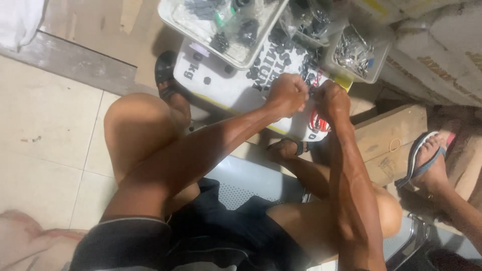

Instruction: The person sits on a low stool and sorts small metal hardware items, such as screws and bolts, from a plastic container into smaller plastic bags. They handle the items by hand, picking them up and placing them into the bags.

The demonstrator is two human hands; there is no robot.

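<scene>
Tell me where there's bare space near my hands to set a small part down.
The white sack has bare surface left of your left hand, below the clear tray. The tiled floor left of your knee is open too. Around your right hand, black parts and the metal-parts tub crowd in.

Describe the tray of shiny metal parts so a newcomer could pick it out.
Start at the white sack lying flat in front of the person's two fists. At its upper right corner sits a small clear plastic tray. Unlike the larger tray of black parts left of it, this one holds silvery metal pieces.
</scene>
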